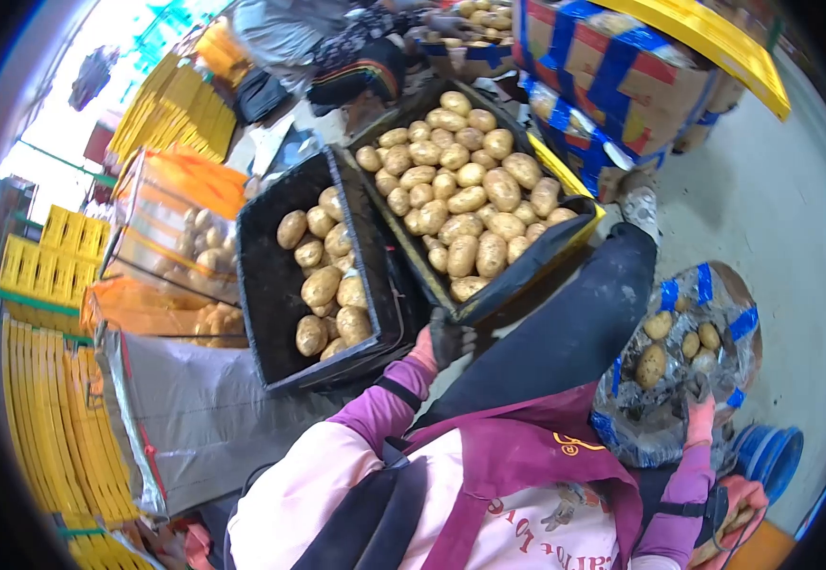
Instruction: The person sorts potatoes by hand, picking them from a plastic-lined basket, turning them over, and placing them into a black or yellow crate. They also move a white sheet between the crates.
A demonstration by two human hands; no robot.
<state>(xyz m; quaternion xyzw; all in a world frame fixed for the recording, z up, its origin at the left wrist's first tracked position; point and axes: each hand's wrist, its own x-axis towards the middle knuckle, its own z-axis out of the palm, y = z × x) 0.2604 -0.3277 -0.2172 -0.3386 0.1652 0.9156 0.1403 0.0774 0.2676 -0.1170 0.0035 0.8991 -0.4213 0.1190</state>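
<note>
My left hand (pixel 449 342), in a dark glove with a pink cuff, is at the near corner of the black-lined crate (pixel 517 285) full of potatoes (pixel 465 199). Its fingers are curled, and what they may hold is hidden. To its left stands a black bin (pixel 284 380) with potatoes (pixel 337 285) along its right side. My right hand (pixel 697 391), gloved too, reaches into a plastic-lined round container (pixel 622 418) with blue tape. Its fingers stretch toward a few potatoes (pixel 650 366) there; a greyish one (pixel 704 361) lies just beyond the fingertips.
A taped cardboard box (pixel 584 66) with a yellow crate (pixel 717 38) on top stands at the upper right. Orange mesh sacks (pixel 175 228) and stacked yellow crates (pixel 47 408) line the left. A blue tub (pixel 772 461) sits at lower right. Another person (pixel 356 76) is beyond the crate.
</note>
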